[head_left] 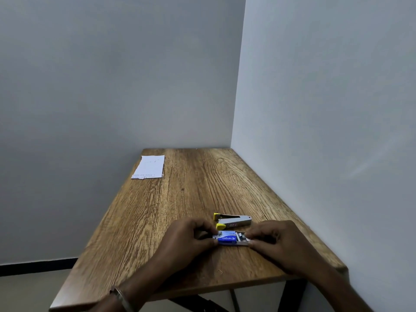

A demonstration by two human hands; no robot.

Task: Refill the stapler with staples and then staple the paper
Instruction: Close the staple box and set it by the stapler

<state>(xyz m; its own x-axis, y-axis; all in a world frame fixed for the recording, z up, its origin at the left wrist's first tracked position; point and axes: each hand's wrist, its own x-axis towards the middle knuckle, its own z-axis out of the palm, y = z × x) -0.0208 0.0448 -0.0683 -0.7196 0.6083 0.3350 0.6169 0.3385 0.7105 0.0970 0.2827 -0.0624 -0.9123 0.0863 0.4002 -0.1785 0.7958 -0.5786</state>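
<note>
While both hands pinch staple box (pixel 227 239), stapler (pixel 233 221) lies just beyond.

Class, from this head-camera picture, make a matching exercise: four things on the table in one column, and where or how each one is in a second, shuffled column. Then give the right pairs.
Things
1. stapler
2. staple box
3. paper
4. wristband

Place or state
A. far left corner of the table, lying flat
B. on the left forearm, at the bottom edge of the picture
C. between both hands, its inner tray slid partly out to the right
D. just behind the hands, untouched, yellow-tipped end pointing left

Pairs: 1-D, 2-C, 3-A, 4-B
</note>
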